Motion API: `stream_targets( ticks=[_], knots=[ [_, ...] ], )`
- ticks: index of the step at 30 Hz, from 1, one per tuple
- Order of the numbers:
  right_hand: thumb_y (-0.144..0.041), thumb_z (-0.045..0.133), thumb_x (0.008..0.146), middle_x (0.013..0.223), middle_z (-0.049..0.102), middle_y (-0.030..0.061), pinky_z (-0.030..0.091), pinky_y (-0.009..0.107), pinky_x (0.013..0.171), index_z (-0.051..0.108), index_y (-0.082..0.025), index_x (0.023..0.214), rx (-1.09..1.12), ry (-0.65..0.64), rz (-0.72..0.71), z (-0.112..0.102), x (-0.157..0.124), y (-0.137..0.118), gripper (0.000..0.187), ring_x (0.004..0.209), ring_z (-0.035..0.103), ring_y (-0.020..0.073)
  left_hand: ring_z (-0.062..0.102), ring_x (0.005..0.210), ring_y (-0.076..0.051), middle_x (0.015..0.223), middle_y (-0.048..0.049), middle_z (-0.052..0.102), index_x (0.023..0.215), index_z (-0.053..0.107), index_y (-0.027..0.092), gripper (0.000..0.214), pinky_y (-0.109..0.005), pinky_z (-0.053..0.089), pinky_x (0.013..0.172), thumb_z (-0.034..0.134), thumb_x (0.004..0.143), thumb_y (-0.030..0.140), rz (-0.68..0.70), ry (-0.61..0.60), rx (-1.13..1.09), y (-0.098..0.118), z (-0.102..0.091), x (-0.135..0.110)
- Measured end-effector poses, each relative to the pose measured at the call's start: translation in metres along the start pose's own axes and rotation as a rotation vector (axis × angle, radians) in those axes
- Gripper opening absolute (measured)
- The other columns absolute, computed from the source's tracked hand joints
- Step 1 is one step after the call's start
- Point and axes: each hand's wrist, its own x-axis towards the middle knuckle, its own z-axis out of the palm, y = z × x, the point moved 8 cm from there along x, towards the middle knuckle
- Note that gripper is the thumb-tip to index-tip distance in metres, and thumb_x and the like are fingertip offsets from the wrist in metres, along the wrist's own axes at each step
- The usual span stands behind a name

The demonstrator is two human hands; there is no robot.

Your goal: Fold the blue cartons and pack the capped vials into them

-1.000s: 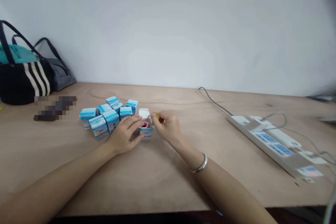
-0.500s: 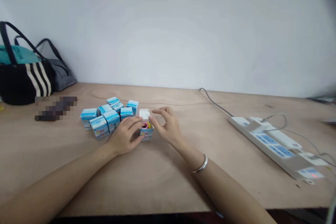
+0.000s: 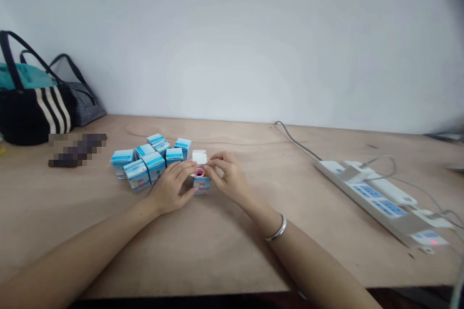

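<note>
A small blue-and-white cardboard box (image 3: 201, 185) stands on the table with its white lid flap (image 3: 199, 157) raised at the back. In its open top a pink ring-shaped item (image 3: 199, 172) shows, with a bit of yellow beside it. My left hand (image 3: 173, 187) grips the box from the left, thumb at the front and fingers at the upper left edge. At the upper right edge, my right hand (image 3: 228, 176) has thumb and forefinger closed together. What lies between those fingertips is hidden. A silver bangle (image 3: 278, 229) circles the right wrist.
Several closed boxes of the same kind (image 3: 137, 176) cluster left of my hands. A pixelated dark object (image 3: 78, 149) lies farther left, near a black striped bag (image 3: 36, 111) and a grey bag (image 3: 85, 101). A power strip (image 3: 373, 198) with plugs and cables occupies the right side.
My right hand's fingers have come down and closed at the box's right edge, covering most of the yellow item. The left hand and the box have stayed in place.
</note>
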Motion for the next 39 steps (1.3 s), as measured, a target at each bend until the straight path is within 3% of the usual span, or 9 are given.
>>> stream_targets(
  ticks=[5,11,17,21,24,27,30,33,39],
  knots=[
    [-0.032,0.063,0.079,0.095,0.062,0.0064,0.038,0.039,0.083,0.066,-0.021,0.078,-0.082,-0.026,0.021,-0.002,0.002,-0.002,0.011,0.092,0.055,0.0215,0.047,0.123,-0.024,0.129,-0.0098,0.054,0.125,0.046,0.021,0.044,-0.045,0.038,0.103,0.057,0.083,0.027,0.017,0.005,0.014,0.002,0.0,0.0],
    [-0.024,0.061,0.079,0.086,0.064,0.0044,0.036,0.036,0.082,0.06,-0.02,0.064,-0.122,0.121,0.052,-0.012,0.006,-0.007,0.016,0.087,0.055,0.0196,0.047,0.123,-0.026,0.129,-0.0098,0.054,0.124,0.048,0.023,0.043,-0.047,0.04,0.101,0.056,0.083,0.027,0.037,0.004,0.045,0.003,0.001,0.0],
    [-0.025,0.063,0.077,0.087,0.066,0.0028,0.036,0.036,0.08,0.063,-0.021,0.069,-0.097,-0.066,0.096,-0.002,0.007,-0.001,0.01,0.086,0.055,0.0197,0.048,0.122,-0.026,0.128,-0.0097,0.054,0.125,0.048,0.024,0.043,-0.047,0.04,0.101,0.057,0.082,0.027,0.03,0.003,0.04,0.004,0.0,0.001],
    [-0.032,0.06,0.082,0.093,0.065,0.0047,0.035,0.04,0.084,0.067,-0.023,0.073,-0.115,-0.032,0.105,-0.007,0.005,0.002,0.014,0.089,0.055,0.0208,0.047,0.123,-0.026,0.128,-0.0092,0.055,0.124,0.048,0.024,0.044,-0.047,0.04,0.101,0.057,0.081,0.026,0.029,0.006,0.031,0.003,0.0,0.001],
    [-0.037,0.059,0.082,0.095,0.064,0.0065,0.04,0.036,0.08,0.067,-0.022,0.087,0.099,0.001,0.149,-0.006,0.002,0.011,0.017,0.088,0.056,0.0199,0.045,0.125,-0.027,0.131,-0.0105,0.051,0.125,0.046,0.023,0.045,-0.046,0.039,0.102,0.058,0.081,0.026,0.024,0.022,0.025,0.002,0.0,-0.002],
    [-0.045,0.057,0.08,0.084,0.063,0.0049,0.044,0.03,0.066,0.062,-0.018,0.089,0.388,0.054,0.399,0.0,-0.005,0.039,0.029,0.075,0.056,0.0168,0.046,0.123,-0.027,0.13,-0.0148,0.047,0.126,0.039,0.02,0.054,-0.044,0.043,0.099,0.062,0.078,0.028,-0.048,0.147,-0.021,-0.003,-0.006,-0.006],
    [-0.05,0.053,0.08,0.071,0.059,0.0015,0.042,0.026,0.06,0.061,-0.016,0.081,0.632,0.03,0.624,0.012,-0.014,0.056,0.035,0.064,0.052,0.0129,0.054,0.112,-0.026,0.119,-0.0139,0.052,0.127,0.035,0.018,0.06,-0.041,0.048,0.093,0.065,0.076,0.03,-0.154,0.243,-0.08,-0.009,-0.011,-0.01],
    [-0.045,0.062,0.074,0.072,0.061,0.0011,0.04,0.024,0.059,0.063,-0.016,0.079,0.745,-0.049,0.688,0.021,-0.018,0.05,0.029,0.063,0.052,0.0113,0.057,0.108,-0.024,0.117,-0.0108,0.056,0.124,0.039,0.02,0.051,-0.04,0.049,0.093,0.062,0.079,0.028,-0.164,0.172,-0.118,-0.005,-0.008,-0.008],
    [-0.037,0.067,0.07,0.082,0.068,0.0025,0.042,0.026,0.065,0.066,-0.017,0.087,0.843,-0.142,0.66,0.033,-0.017,0.032,0.026,0.071,0.057,0.0131,0.05,0.12,-0.023,0.13,-0.0107,0.047,0.113,0.051,0.022,0.027,-0.041,0.043,0.101,0.054,0.086,0.023,-0.118,0.057,-0.173,0.003,-0.002,-0.001]
  ],
)
